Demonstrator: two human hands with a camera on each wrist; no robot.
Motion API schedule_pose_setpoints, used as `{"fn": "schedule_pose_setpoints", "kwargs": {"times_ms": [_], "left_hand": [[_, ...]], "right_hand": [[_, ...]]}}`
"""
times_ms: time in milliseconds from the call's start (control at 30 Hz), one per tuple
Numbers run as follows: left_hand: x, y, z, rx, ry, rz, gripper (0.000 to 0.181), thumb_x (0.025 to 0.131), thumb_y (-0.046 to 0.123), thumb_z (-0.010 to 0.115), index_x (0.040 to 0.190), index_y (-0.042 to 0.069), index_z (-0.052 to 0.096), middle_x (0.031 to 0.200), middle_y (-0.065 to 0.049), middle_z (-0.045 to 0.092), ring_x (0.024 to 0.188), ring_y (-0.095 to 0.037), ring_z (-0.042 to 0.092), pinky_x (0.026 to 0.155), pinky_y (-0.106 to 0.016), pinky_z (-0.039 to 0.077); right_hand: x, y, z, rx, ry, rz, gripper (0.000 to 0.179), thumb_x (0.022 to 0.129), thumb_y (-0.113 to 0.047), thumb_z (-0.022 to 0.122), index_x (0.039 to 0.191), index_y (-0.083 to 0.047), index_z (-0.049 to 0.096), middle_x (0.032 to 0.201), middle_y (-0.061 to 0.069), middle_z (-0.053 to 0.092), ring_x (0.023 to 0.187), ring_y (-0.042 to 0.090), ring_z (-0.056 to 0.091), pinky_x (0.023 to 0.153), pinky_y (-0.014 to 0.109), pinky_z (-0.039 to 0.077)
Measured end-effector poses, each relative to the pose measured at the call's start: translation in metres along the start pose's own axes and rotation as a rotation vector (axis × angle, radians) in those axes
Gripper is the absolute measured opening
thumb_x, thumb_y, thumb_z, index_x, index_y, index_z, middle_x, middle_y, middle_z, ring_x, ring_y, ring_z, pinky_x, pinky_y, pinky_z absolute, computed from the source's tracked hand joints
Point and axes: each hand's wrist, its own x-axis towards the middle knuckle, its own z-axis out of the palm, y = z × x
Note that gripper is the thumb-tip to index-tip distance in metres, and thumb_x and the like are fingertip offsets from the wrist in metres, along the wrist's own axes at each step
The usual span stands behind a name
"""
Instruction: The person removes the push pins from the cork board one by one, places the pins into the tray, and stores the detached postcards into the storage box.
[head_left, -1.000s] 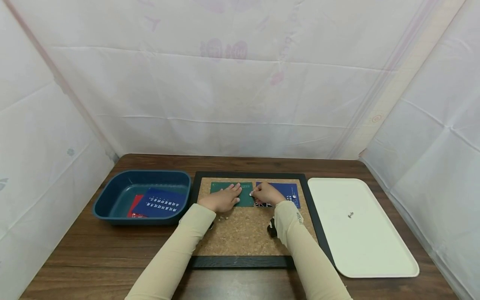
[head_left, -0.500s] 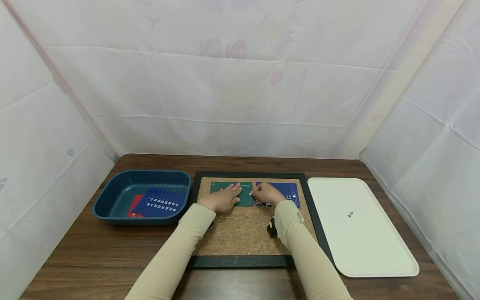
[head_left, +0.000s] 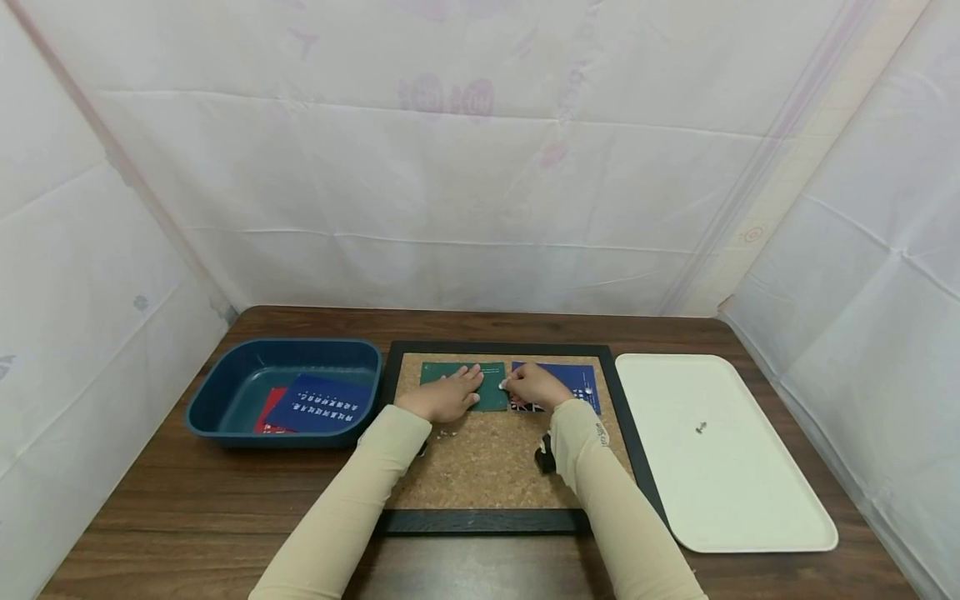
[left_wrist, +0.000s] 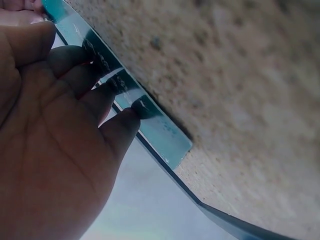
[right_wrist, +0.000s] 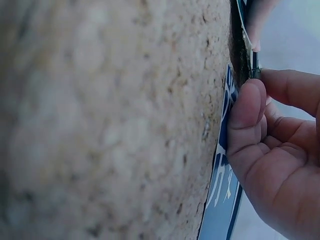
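Observation:
A green card (head_left: 492,400) lies on the upper part of a black-framed cork board (head_left: 480,475). My left hand (head_left: 445,397) rests on this card with spread fingers; its fingertips (left_wrist: 131,114) touch the card's face in the left wrist view. At the card's right edge, my right hand (head_left: 536,387) pinches a small push pin (head_left: 502,386) between thumb and index finger, and the fingertips mostly hide it. Beneath the right hand is a blue card (head_left: 583,382) with white lettering, beside the green one. A silvery pin (head_left: 588,394) shows on the blue card.
A dark blue plastic basin (head_left: 225,417) at left holds a blue card (head_left: 318,403) over a red card (head_left: 272,410). On the right, a cream tray (head_left: 750,500) carries small metal pins (head_left: 701,427). White cloth hangs behind and at both sides of the wooden table (head_left: 150,517).

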Motion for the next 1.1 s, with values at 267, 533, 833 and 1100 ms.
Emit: {"fn": "schedule_pose_setpoints", "kwargs": {"times_ms": [267, 533, 833, 1100], "left_hand": [[0.0012, -0.0001, -0.0016, 0.006, -0.002, -0.007, 0.054, 0.106, 0.030, 0.033, 0.154, 0.011, 0.019, 0.163, -0.007, 0.008, 0.150, -0.025, 0.007, 0.121, -0.049, 0.015], [-0.0002, 0.0006, -0.0028, -0.011, -0.018, -0.001, 0.054, 0.106, 0.029, 0.033, 0.154, 0.009, 0.019, 0.163, -0.008, 0.008, 0.150, -0.026, 0.007, 0.120, -0.050, 0.015], [0.0009, -0.0011, -0.0005, -0.020, -0.030, 0.001, 0.053, 0.106, 0.029, 0.032, 0.154, 0.010, 0.019, 0.163, -0.007, 0.007, 0.150, -0.026, 0.006, 0.121, -0.050, 0.015], [0.0006, -0.0014, -0.0026, -0.023, -0.035, 0.002, 0.054, 0.106, 0.031, 0.031, 0.155, 0.011, 0.017, 0.163, -0.006, 0.005, 0.151, -0.025, 0.005, 0.121, -0.050, 0.013]], "right_hand": [[0.0007, 0.0010, -0.0012, 0.043, -0.011, -0.007, 0.043, 0.100, -0.016, 0.050, 0.058, -0.012, 0.044, 0.055, -0.001, 0.040, 0.051, 0.013, 0.037, 0.059, 0.027, 0.043], [-0.0002, 0.0026, -0.0004, 0.046, -0.029, -0.018, 0.044, 0.101, -0.016, 0.050, 0.057, -0.012, 0.043, 0.054, -0.002, 0.037, 0.050, 0.014, 0.034, 0.059, 0.029, 0.041], [-0.0026, 0.0047, -0.0018, 0.063, -0.045, -0.014, 0.042, 0.101, -0.018, 0.049, 0.060, -0.011, 0.045, 0.051, -0.002, 0.035, 0.047, 0.014, 0.030, 0.065, 0.031, 0.044], [-0.0061, 0.0054, -0.0040, 0.055, -0.045, -0.047, 0.032, 0.101, -0.015, 0.048, 0.072, -0.007, 0.060, 0.056, 0.000, 0.041, 0.052, 0.014, 0.035, 0.065, 0.028, 0.044]]}}
